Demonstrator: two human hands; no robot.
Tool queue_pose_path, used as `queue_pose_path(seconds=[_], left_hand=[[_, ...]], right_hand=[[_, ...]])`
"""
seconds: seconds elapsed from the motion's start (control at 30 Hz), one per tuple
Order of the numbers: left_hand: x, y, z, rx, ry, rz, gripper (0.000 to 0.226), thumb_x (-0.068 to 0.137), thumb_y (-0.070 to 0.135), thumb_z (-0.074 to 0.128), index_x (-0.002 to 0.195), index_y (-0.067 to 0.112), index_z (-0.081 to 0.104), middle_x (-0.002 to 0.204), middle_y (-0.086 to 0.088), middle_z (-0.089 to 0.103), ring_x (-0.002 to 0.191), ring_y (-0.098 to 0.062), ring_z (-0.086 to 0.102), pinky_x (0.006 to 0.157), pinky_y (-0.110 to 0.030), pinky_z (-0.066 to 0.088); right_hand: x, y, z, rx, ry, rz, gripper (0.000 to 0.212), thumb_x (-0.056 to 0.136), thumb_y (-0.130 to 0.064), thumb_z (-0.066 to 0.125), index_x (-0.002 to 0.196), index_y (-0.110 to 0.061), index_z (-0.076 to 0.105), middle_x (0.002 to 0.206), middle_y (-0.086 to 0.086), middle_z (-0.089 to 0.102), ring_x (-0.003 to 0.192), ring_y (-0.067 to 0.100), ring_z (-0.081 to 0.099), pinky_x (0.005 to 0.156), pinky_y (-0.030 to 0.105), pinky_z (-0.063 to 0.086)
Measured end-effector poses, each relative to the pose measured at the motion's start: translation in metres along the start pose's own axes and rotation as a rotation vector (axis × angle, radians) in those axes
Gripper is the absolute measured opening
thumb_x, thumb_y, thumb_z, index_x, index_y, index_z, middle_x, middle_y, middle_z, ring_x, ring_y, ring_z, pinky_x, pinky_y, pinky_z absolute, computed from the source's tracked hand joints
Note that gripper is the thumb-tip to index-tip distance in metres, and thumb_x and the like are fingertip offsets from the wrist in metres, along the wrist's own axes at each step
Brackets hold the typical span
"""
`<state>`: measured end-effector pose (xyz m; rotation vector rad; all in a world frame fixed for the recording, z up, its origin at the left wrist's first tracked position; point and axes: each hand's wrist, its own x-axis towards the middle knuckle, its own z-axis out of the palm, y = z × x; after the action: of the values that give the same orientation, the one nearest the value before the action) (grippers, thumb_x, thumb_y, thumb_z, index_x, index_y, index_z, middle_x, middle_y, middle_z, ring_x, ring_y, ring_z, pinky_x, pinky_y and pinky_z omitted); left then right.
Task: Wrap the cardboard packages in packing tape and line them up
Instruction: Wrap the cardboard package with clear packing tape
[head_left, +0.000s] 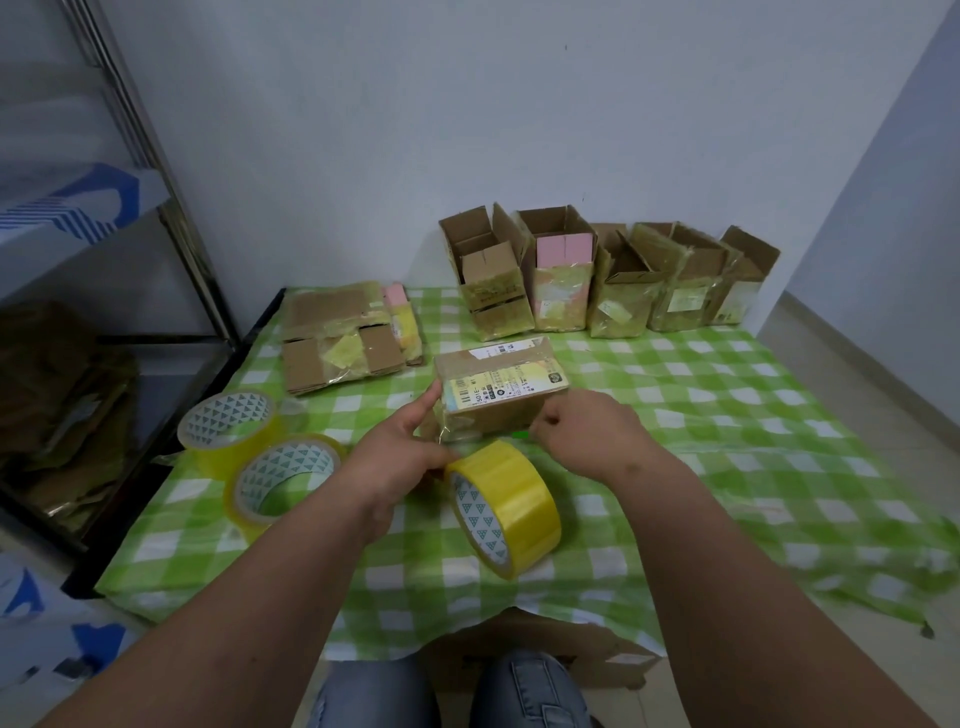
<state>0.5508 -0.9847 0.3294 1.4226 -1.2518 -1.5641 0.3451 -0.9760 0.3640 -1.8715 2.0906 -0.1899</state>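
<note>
A small cardboard package (500, 387) with shipping labels sits on the green checked cloth (727, 415) in front of me. My left hand (402, 457) touches its left end with the index finger and holds the yellow tape roll (506, 506) by its top edge. A clear strip of tape runs from the roll to the package's near face. My right hand (582, 436) has its fingers curled at the package's near right corner, pinching something small and green (521, 435) beside the tape.
Several open, tape-wrapped boxes (602, 280) stand in a row against the back wall. Flattened cardboard packages (343, 338) lie at the back left. Two more tape rolls (231, 431) (283, 480) rest on the left. A metal shelf (156, 208) stands further left.
</note>
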Motion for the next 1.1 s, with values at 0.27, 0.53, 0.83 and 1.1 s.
queue_pose_path(seconds=[0.27,0.53,0.83,1.1], left_hand=[[0.001,-0.001,0.0,-0.043,-0.004,0.021,0.079,0.078,0.001,0.074,0.129,0.056,0.05,0.115,0.002,0.071,0.103,-0.02,0.065,0.074,-0.027,0.049],[-0.003,0.001,0.002,-0.054,-0.01,0.036,0.081,0.078,-0.001,0.073,0.136,0.049,0.048,0.111,-0.001,0.073,0.104,-0.017,0.065,0.072,-0.024,0.047],[-0.001,0.008,-0.001,0.181,0.099,0.108,0.061,0.089,0.022,0.07,0.141,0.045,0.046,0.083,0.001,0.076,0.069,-0.014,0.07,0.061,-0.023,0.054],[0.008,0.037,0.008,0.846,0.271,0.184,0.037,0.087,0.041,0.064,0.121,0.035,0.051,0.07,0.008,0.068,0.04,-0.011,0.063,0.057,-0.03,0.057]], right_hand=[[-0.007,0.009,0.031,0.445,0.064,0.07,0.01,0.091,-0.034,0.059,0.094,-0.036,0.068,0.107,-0.013,0.065,0.103,0.016,0.061,0.095,0.041,0.048],[-0.002,-0.031,0.022,0.994,-0.176,0.212,0.021,0.08,-0.018,0.076,0.098,-0.009,0.073,0.092,0.006,0.075,0.091,0.025,0.07,0.087,0.042,0.056],[0.004,-0.042,0.021,0.975,-0.231,0.209,0.018,0.076,-0.001,0.072,0.093,0.0,0.072,0.09,0.016,0.072,0.087,0.031,0.069,0.088,0.047,0.056],[0.001,-0.043,0.027,1.029,-0.225,0.111,0.006,0.081,-0.004,0.069,0.085,-0.003,0.073,0.101,0.024,0.071,0.104,0.042,0.065,0.097,0.055,0.05]])
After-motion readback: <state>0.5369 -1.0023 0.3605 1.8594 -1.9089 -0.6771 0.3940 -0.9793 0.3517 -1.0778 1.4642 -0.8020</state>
